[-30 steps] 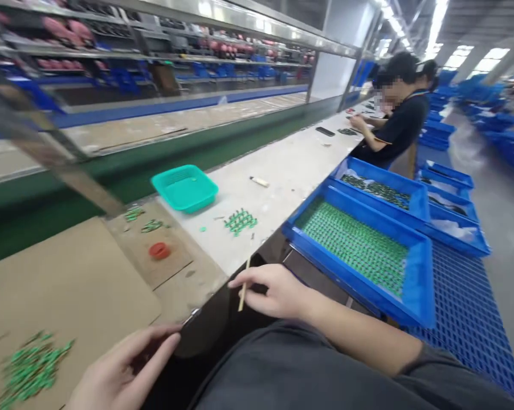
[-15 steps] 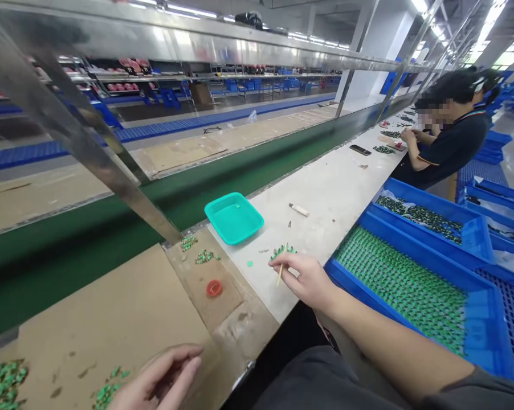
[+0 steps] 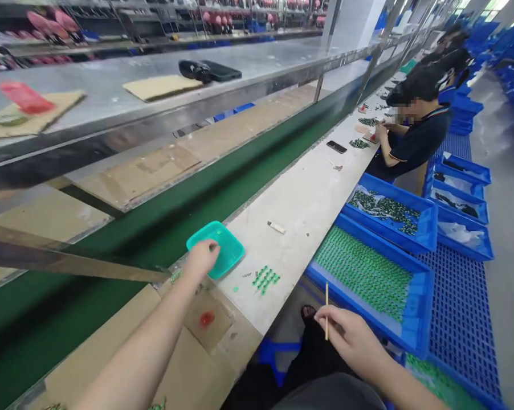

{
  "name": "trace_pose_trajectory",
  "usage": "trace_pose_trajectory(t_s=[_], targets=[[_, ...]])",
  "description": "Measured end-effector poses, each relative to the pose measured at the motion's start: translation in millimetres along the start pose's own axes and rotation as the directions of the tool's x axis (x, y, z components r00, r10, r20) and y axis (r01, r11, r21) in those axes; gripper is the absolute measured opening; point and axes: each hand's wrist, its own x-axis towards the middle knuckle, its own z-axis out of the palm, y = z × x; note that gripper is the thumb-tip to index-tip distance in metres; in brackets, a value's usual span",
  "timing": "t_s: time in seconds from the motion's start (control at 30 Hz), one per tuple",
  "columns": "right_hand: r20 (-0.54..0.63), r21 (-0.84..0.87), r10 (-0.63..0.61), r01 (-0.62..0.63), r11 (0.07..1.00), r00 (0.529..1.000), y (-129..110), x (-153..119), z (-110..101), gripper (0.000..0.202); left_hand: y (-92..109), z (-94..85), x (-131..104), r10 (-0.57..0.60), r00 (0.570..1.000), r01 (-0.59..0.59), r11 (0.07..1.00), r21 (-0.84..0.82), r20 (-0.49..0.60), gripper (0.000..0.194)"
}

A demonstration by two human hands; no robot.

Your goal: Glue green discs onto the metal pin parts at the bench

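R hand (image 3: 357,339): grip closed on thin stick (image 3: 326,296) nr mid, good hold; prob. light, stiff, snappable. Sm. green pcs (image 3: 265,279) on tabletop (image 3: 300,193). L hand (image 3: 201,261) over teal basket (image 3: 233,253), grip curled, can't tell if holding; basket prob. light, flexy, best by rim.

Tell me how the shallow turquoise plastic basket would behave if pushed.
The basket would probably slide rather than tip, being wide and low. Its thin-looking walls suggest it is light and may flex slightly. The small green piece inside could shift, as nothing visible holds it.
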Motion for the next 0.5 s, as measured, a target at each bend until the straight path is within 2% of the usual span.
trace_pose_trajectory(t_s=[0.07, 0.13, 0.2, 0.27, 0.4, 0.5], targets=[[-0.026, 0.012, 0.171, -0.171, 0.985, 0.985, 17.5, -36.6, -15.7, 0.033, 7.6, 1.1, 21.3, -0.012, 0.999, 0.009, 0.999, 0.044, 0.051, 0.043], [-0.083, 0.023, 0.321, -0.32, 0.947, 0.943, 34.8, -73.6, -28.4, 0.037, 8.2, 10.5, 21.9, -0.035, 0.994, 0.025, 0.996, 0.087, 0.104, 0.045], [-0.13, 0.037, 0.442, -0.441, 0.897, 0.888, 49.3, -104.9, -39.3, 0.042, 5.9, 27.2, 2.2, -0.074, 0.985, 0.053, 0.989, 0.135, 0.157, 0.046], [-0.124, 0.045, 0.51, -0.509, 0.86, 0.851, 61.5, -125.1, -48.7, 0.046, 4.8, 48.1, -30.7, -0.118, 0.97, 0.078, 0.979, 0.187, 0.21, 0.045], [-0.022, 0.035, 0.504, -0.503, 0.864, 0.864, 82.8, -130.4, -60.0, 0.046, 11.3, 83.0, -91.2, -0.135, 0.963, 0.068, 0.959, 0.274, 0.232, 0.043], [-0.053, 0.068, 0.514, -0.511, 0.857, 0.856, 94.3, -122.3, -61.7, 0.044, 24.2, 89.2, -108.7, -0.059, 0.981, -0.002, 0.95, 0.314, 0.184, 0.045]])
